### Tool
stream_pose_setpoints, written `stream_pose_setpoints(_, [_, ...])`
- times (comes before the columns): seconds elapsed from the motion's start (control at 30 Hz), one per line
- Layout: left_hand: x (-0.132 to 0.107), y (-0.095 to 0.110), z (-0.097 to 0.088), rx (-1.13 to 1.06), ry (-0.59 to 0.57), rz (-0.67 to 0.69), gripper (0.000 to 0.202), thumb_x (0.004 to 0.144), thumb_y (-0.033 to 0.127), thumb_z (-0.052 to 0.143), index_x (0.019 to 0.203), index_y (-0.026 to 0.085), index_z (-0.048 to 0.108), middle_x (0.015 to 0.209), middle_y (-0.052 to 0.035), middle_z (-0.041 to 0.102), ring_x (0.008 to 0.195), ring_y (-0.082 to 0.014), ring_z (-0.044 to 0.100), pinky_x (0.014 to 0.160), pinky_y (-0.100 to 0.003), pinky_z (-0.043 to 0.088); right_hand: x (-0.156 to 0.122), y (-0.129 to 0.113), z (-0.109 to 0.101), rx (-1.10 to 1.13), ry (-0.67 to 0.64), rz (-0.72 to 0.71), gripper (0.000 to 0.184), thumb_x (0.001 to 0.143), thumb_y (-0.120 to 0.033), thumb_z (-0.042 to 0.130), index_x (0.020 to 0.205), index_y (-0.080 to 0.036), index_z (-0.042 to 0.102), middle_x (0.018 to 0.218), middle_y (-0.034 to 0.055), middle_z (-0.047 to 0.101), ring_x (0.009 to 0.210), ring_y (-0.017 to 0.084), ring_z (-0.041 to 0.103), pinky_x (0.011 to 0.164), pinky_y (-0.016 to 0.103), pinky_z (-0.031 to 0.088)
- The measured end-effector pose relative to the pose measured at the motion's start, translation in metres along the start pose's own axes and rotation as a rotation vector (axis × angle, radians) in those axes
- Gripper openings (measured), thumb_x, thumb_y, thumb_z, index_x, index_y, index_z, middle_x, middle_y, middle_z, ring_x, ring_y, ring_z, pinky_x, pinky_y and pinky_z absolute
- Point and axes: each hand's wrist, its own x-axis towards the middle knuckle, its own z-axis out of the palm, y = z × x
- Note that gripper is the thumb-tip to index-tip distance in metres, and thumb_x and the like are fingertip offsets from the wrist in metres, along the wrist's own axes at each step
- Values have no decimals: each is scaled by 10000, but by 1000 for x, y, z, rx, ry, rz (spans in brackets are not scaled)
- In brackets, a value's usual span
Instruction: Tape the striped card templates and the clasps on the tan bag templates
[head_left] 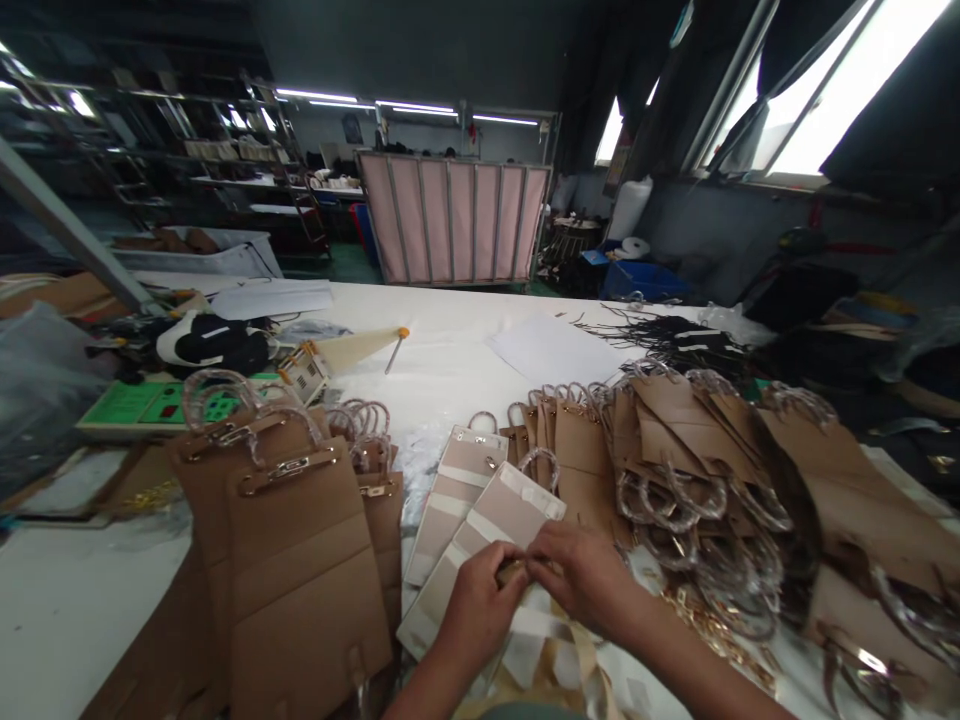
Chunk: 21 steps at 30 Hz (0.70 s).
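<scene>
My left hand point(480, 605) and my right hand point(581, 575) meet low in the middle of the view, fingers pinched together on a small brownish piece point(512, 571) that I cannot make out. They work just above a beige leather panel point(491, 530) with white paper strips and a wrapped ring handle point(540, 465). A second beige panel point(456, 490) lies to its left. Tan strips point(581, 655) lie beneath my wrists.
A stack of tan bag panels with gold clasps point(296, 560) lies at the left, a fanned row of tan panels with wrapped handles point(705, 460) at the right. Loose gold hardware point(712, 630) sits nearby. A green box point(142, 405), white sheet point(555, 350) and screwdriver point(395, 350) lie farther back.
</scene>
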Motion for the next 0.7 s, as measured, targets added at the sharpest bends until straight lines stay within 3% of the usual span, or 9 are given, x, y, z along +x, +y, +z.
stream_pose_setpoints(0.17, [11,-11,-4,189,-45,102,172,918,215,566,951,218,734,919,-54,733,892,-222,685,781,-294,458,25,4,-6,-216,-169,-35,67,881,-268,653,901,-264,717,910,29,722,924,234,656,810,331,406])
stream_pose_setpoints(0.3, [28,-18,-15,300,-35,98,171,925,201,530,872,208,693,884,-60,713,850,-228,682,741,-300,454,55,13,-3,-235,-177,-56,113,915,-312,633,982,-273,715,940,37,727,927,233,653,809,335,388])
stream_pose_setpoints(0.5, [73,-37,-34,396,-33,58,217,959,258,512,785,211,633,825,-55,684,787,-211,664,702,-300,437,109,35,12,-216,-227,-148,176,928,-253,570,786,-219,669,816,36,700,821,199,631,756,317,367])
stream_pose_setpoints(0.6, [97,-51,-36,397,-10,91,298,1005,281,433,794,203,629,831,-63,665,792,-199,645,719,-300,430,141,63,23,-150,-147,-77,136,883,-213,570,783,-215,663,806,30,696,797,188,615,749,307,373])
stream_pose_setpoints(0.7, [116,-73,-29,319,47,64,296,1004,256,426,816,201,648,826,-50,660,796,-185,632,738,-295,414,186,108,35,48,-24,162,174,873,-261,551,744,-206,654,753,21,685,726,174,599,693,284,396])
